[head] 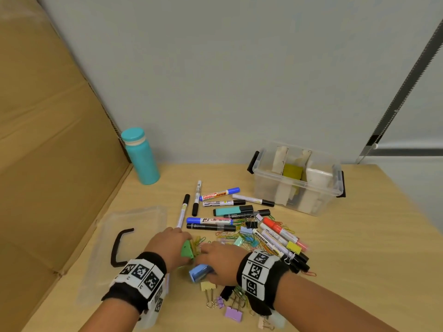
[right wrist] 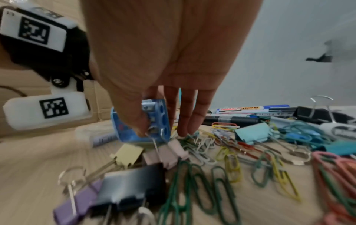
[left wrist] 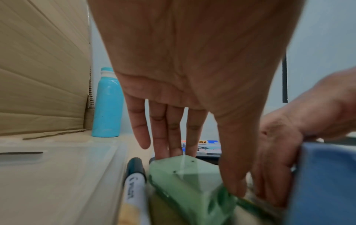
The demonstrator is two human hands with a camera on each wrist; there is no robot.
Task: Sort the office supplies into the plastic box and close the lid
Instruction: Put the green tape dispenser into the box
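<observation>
Both hands work at the near edge of the supply pile, well in front of the plastic box (head: 297,185). Left hand (head: 171,245): fingers extended down over a green sharpener (head: 187,250), thumb against its side; a firm grip cannot be confirmed. Right hand (head: 221,262): thumb and fingers pinch a blue sharpener (head: 199,272), just right of the green one. Markers (head: 211,226) lie between hands and box, long axes mostly left-right. Lid (head: 124,245) lies flat, left of the pile. Box stands open.
</observation>
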